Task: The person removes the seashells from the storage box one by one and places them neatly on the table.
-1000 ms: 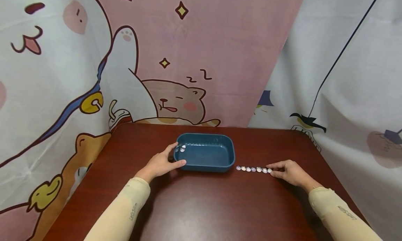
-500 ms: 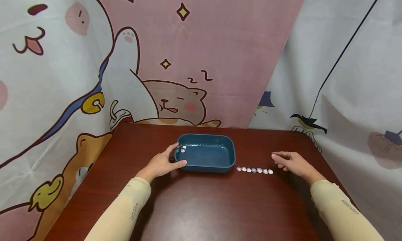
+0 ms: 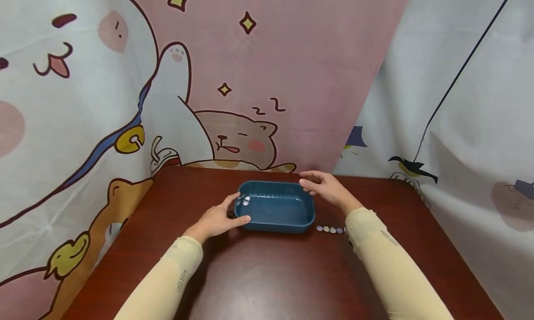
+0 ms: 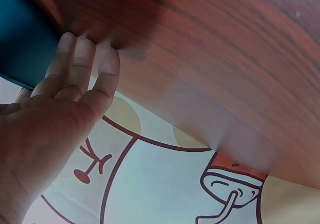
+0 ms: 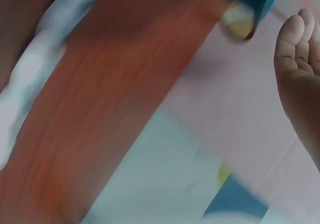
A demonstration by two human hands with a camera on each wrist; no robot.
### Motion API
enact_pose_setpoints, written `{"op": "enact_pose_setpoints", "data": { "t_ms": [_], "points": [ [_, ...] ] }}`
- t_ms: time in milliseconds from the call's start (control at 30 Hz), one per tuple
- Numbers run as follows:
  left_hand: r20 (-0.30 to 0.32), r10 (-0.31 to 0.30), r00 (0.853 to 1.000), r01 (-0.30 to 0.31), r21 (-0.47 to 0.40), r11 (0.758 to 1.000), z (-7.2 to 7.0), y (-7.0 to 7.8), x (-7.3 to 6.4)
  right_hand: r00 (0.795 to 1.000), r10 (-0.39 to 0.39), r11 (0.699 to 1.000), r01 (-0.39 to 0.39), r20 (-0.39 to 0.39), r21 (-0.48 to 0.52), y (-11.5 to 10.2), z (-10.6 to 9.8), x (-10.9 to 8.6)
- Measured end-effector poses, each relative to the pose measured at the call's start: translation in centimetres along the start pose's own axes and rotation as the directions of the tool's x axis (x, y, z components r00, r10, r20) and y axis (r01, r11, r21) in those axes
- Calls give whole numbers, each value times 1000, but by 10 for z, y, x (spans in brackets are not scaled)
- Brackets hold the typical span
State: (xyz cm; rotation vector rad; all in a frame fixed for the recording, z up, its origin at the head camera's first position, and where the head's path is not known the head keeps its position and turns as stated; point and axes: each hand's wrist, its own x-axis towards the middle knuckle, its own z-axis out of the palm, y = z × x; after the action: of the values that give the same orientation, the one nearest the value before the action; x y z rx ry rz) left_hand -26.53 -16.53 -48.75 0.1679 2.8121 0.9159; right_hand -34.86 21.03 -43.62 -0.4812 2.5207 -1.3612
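A dark teal rectangular tray (image 3: 275,227) stands on the table, with a few small pale shells (image 3: 246,201) at its left end. My left hand (image 3: 214,221) rests against that left end, thumb at the near rim and index finger at the left rim; in the left wrist view its other fingers reach down to the tabletop beside the tray. Above the tray's far right corner is my right hand (image 3: 327,188), fingers loosely bent, no object visible in it. A row of small shells (image 3: 332,229) lies right of the tray, its right end hidden behind the right sleeve.
The reddish-brown wooden table (image 3: 267,273) extends around the tray. A cartoon-printed cloth (image 3: 300,79) hangs along its back and sides. In the right wrist view, a blurred whitish band of shells (image 5: 30,73) crosses the upper left.
My right hand lifts away from the right end of the shell row, leaving that shell lying there, then moves left over the tray. The left hand keeps its place at the tray.
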Motion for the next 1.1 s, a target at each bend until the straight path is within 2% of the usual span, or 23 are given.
{"op": "enact_pose_setpoints", "data": {
  "t_ms": [100,167,333,467,600,800,900,1100],
  "points": [
    [-1,-10,1000,10,-4,1000,0,-1,0,998,-47,999,47,30,-13,-20,34,21],
    [1,-20,1000,20,-3,1000,0,-1,-1,997,-51,998,54,59,-44,-28,60,34],
    [9,-14,1000,14,-5,1000,1,0,-2,993,27,982,-4,117,-188,-29,119,55],
    [18,14,1000,-13,-7,1000,2,3,-1,996,57,949,-31,74,-313,-28,149,64],
    [17,29,999,-29,-13,999,3,4,2,999,31,910,-15,32,-413,-30,163,67],
    [20,39,999,-38,-23,999,2,4,2,999,-20,833,34,31,-553,-30,172,71],
    [16,36,999,-35,-24,999,3,2,2,1000,-20,823,29,23,-567,-28,177,73],
    [5,23,1000,-23,-27,999,1,-1,0,1000,-27,842,22,0,-539,-26,182,76]
  ]
}}
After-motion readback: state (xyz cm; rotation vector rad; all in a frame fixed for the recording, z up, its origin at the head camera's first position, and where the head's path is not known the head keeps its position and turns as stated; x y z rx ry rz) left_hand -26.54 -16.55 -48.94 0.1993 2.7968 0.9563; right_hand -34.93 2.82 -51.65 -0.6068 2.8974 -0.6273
